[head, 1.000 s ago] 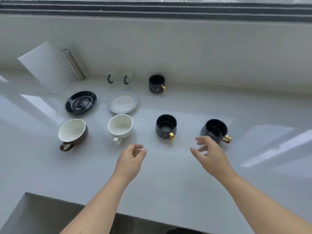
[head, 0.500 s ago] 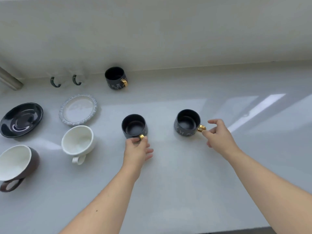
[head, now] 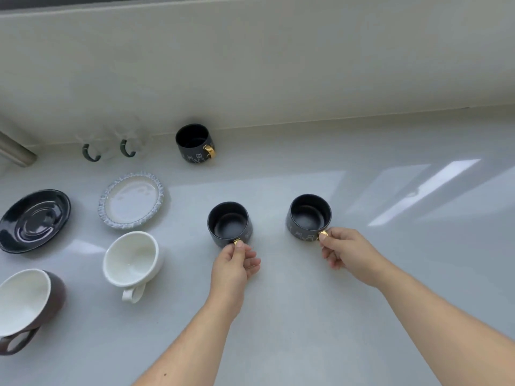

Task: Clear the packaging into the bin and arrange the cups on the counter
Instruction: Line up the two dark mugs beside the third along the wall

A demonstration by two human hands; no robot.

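Two dark cups with gold handles stand upright mid-counter. My left hand (head: pixel 233 264) pinches the gold handle of the left dark cup (head: pixel 229 222). My right hand (head: pixel 347 253) pinches the handle of the right dark cup (head: pixel 309 215). A third dark cup (head: pixel 195 142) stands by the back wall. To the left sit a white cup (head: pixel 131 259) and a brown cup with a white inside (head: pixel 26 305), both tilted towards me. No packaging or bin is in view.
A black saucer (head: pixel 33 220) and a pale ruffled saucer (head: pixel 131 203) lie at the left. Two clear glass cups with green handles (head: pixel 111 147) stand by the back wall, beside a metal cylinder (head: pixel 14 151). The white counter (head: pixel 390 274) stretches right.
Both hands reached forward from open and took hold of the gold handles. The right cup's handle has turned from the right towards me. The view shifted right and closer.
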